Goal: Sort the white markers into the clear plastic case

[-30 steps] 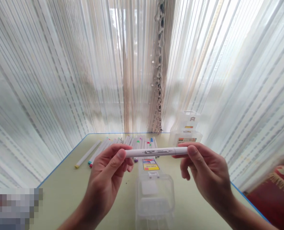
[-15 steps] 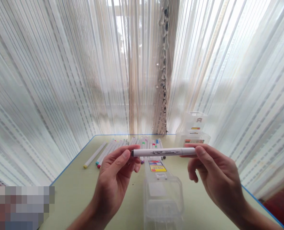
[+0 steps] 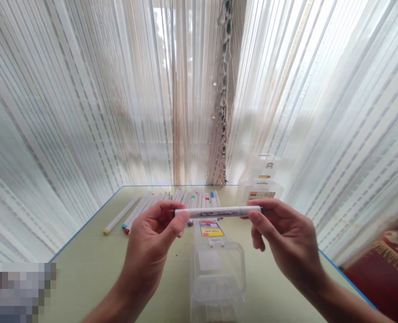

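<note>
Between both hands a white marker (image 3: 215, 212) with black ends is held level above the table. My left hand (image 3: 152, 242) pinches its left end between thumb and fingers. My right hand (image 3: 286, 237) grips the other end, thumb in front and fingers behind. Below the marker stands a clear plastic case (image 3: 217, 273) with its lid raised and a yellow label on it. Behind my left hand several white markers (image 3: 121, 215) with coloured ends lie in a loose row on the table, partly hidden by the hand and the held marker.
The pale green table (image 3: 94, 264) has a blue edge. At its back right stands another clear plastic container (image 3: 264, 177) with labels. String curtains (image 3: 145, 89) hang behind the table. A red fringed cloth (image 3: 380, 273) lies beyond the right edge.
My view has shifted a little, so the scene sits further left. My left thumb has moved further along the marker, and its right end now shows black past my right thumb.
</note>
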Tool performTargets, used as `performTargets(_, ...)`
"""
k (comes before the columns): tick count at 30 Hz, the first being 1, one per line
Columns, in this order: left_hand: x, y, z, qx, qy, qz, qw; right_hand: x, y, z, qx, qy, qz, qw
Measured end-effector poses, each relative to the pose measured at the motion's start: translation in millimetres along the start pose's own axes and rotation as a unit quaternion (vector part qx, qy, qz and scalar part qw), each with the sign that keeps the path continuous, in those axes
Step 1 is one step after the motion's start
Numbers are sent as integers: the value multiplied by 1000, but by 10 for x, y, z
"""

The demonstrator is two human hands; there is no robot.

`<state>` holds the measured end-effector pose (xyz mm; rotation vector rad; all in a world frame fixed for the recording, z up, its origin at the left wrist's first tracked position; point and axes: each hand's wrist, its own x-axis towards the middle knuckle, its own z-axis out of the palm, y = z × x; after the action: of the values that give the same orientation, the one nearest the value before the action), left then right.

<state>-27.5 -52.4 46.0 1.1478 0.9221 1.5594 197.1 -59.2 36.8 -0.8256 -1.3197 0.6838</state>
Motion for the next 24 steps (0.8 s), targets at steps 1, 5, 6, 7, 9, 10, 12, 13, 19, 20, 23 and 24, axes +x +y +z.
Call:
performTargets(1, 0, -7, 0, 3, -2, 0, 1000, 3, -11, 10, 0, 1, 2, 1000)
performTargets(5, -3, -31, 2, 5, -6, 3, 1000, 10, -24, 35, 19, 5, 12, 1000)
performTargets(6, -6, -36, 1, 7, -8, 3, 1000, 10, -16, 37, 27, 4, 14, 1000)
performTargets(7, -9, -39, 0, 10, -8, 4, 1000, 9, -3, 38, 33, 3, 15, 999)
performTargets(9, -14, -36, -5, 17, -10, 5, 1000, 6, 25, 34, 42, -1, 18, 999)
performTargets(10, -17, -30, -7, 23, -11, 6, 1000, 5, 37, 30, 44, -2, 19, 999)
performTargets(12, -22, -11, -7, 30, -16, 8, 999, 8, 48, 21, 48, -4, 25, 999)
performTargets(13, -24, 0, -5, 29, -19, 10, 999, 12, 48, 15, 52, -3, 31, 998)
performTargets(19, -27, 22, 28, -23, -17, 7, 1000, 31, 11, -8, 87, -2, 57, 995)
performTargets(20, -26, 18, 31, -32, -16, 6, 999, 31, 7, -10, 90, -1, 60, 994)
performTargets(23, -25, 10, 32, -51, -15, 2, 999, 29, 2, -13, 99, 0, 68, 993)
performTargets(24, -24, 9, 30, -57, -12, 1, 998, 28, 0, -14, 102, 1, 70, 992)
